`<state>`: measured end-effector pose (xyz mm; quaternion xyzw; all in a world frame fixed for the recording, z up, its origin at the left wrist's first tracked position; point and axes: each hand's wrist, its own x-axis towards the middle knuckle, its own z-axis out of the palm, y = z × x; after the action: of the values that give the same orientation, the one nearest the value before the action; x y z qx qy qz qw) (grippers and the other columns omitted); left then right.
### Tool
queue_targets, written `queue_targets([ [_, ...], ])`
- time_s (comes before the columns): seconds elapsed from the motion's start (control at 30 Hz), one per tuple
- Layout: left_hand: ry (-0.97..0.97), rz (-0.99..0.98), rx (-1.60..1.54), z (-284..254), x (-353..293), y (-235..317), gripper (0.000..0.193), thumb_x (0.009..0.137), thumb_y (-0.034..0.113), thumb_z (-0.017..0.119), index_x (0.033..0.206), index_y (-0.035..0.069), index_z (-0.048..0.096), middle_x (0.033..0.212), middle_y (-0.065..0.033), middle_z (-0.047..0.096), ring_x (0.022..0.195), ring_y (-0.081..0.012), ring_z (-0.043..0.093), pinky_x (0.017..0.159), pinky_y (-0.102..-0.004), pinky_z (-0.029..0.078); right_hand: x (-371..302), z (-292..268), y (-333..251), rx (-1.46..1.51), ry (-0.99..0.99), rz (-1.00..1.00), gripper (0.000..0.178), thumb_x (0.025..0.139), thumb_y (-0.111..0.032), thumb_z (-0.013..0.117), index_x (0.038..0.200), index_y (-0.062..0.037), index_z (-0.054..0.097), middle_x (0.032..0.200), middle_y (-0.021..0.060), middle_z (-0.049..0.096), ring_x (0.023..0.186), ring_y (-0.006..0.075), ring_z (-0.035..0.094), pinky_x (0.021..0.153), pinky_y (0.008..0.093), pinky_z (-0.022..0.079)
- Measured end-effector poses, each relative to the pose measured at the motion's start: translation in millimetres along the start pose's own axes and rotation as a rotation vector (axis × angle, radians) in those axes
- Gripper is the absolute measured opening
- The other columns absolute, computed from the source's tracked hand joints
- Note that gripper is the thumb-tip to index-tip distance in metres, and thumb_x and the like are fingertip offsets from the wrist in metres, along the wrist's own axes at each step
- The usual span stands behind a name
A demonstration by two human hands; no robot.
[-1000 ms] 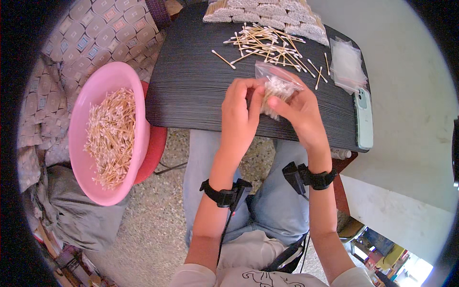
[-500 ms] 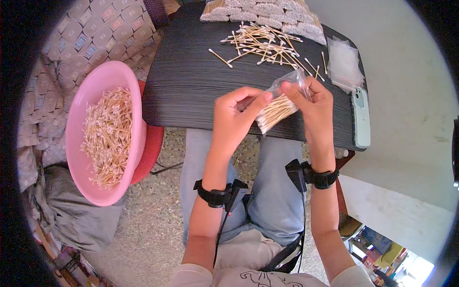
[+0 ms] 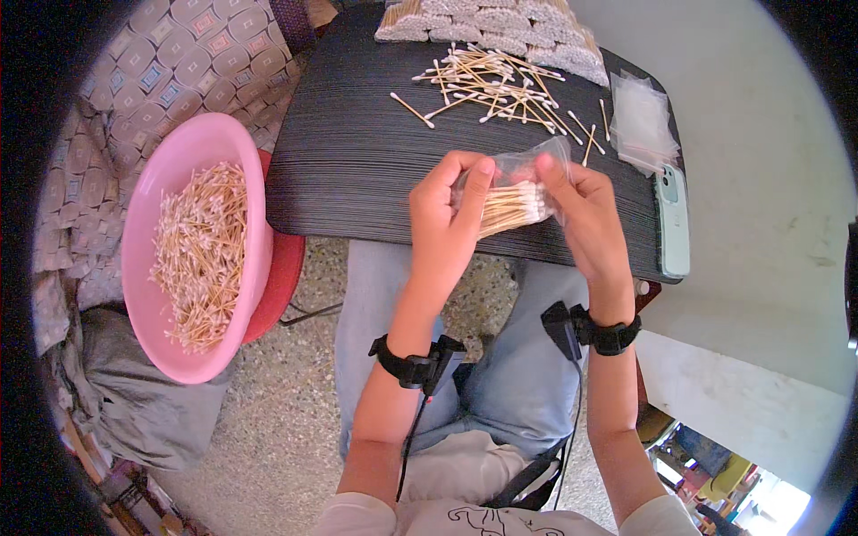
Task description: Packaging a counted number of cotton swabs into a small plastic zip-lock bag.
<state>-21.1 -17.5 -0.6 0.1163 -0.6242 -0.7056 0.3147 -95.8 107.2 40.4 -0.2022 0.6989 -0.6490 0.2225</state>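
Between my two hands is a clear plastic bag (image 3: 525, 164) with a bundle of cotton swabs (image 3: 509, 211) inside, held above the table's near edge. My left hand (image 3: 449, 207) pinches the bag's left side, thumb on top. At the bag's right side my right hand (image 3: 585, 207) is closed on the plastic, its thumb near the upper corner. The swabs lie nearly level, their white tips toward my right hand. Beyond the bag, a loose heap of cotton swabs (image 3: 505, 85) is spread on the dark table (image 3: 349, 152).
Filled swab bags (image 3: 500, 22) are stacked at the table's far edge. Flat empty plastic bags (image 3: 642, 121) lie at the right, with a pale green phone (image 3: 672, 223) nearer me. A pink basin (image 3: 136, 268) full of swabs stands on a red stool (image 3: 279, 286) at the left.
The bag has turned from slanting down-left to nearly level, and sits closer between my hands. My right hand has come slightly nearer me; both hands keep hold.
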Motion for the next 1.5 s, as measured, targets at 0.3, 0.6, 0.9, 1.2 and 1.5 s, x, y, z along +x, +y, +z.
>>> queue_targets([
  [0.3,-0.061,-0.195,-0.266,1,-1,8,0.020,0.093,0.018,0.053,0.084,0.000,0.058,0.070,-0.0022,0.059,0.056,-0.0055,0.057,0.042,-0.0212,0.047,-5,-2,7,0.431,-0.223,0.210,0.030,0.088,-0.029,0.062,0.099,-0.0008,0.065,0.080,0.0009,0.064,0.066,0.0051,0.056,0.051,0.0187,0.038],
  [0.6,-0.065,-0.171,-0.177,-1,-2,3,0.024,0.093,0.021,0.053,0.083,0.001,0.059,0.067,-0.0026,0.059,0.053,-0.0071,0.057,0.040,-0.0223,0.047,-4,7,11,0.424,-0.167,0.176,0.025,0.085,-0.022,0.065,0.096,0.0002,0.063,0.078,0.0003,0.061,0.062,0.0039,0.052,0.050,0.0183,0.036],
  [0.9,0.018,-0.301,-0.369,3,-1,10,0.028,0.094,0.026,0.051,0.083,0.002,0.058,0.066,-0.0037,0.059,0.048,-0.0078,0.055,0.037,-0.0228,0.047,-7,-1,6,0.477,-0.366,0.073,0.039,0.083,-0.017,0.067,0.114,0.0032,0.055,0.100,0.0078,0.063,0.082,0.0102,0.058,0.065,0.0247,0.048],
  [1.2,-0.066,-0.313,-0.396,4,-4,11,0.028,0.095,0.023,0.050,0.081,0.000,0.057,0.067,-0.0052,0.060,0.050,-0.0098,0.058,0.039,-0.0236,0.047,-8,-2,9,0.668,-0.345,0.131,0.035,0.086,-0.020,0.063,0.111,0.0037,0.056,0.096,0.0092,0.063,0.083,0.0146,0.061,0.071,0.0314,0.053],
  [1.5,-0.036,-0.257,-0.375,15,-7,9,0.027,0.094,0.021,0.052,0.079,-0.001,0.058,0.067,-0.0046,0.060,0.050,-0.0090,0.056,0.041,-0.0221,0.045,-6,-13,10,0.646,-0.334,0.252,0.027,0.088,-0.017,0.060,0.105,0.0034,0.059,0.092,0.0086,0.064,0.082,0.0147,0.062,0.072,0.0296,0.052],
])
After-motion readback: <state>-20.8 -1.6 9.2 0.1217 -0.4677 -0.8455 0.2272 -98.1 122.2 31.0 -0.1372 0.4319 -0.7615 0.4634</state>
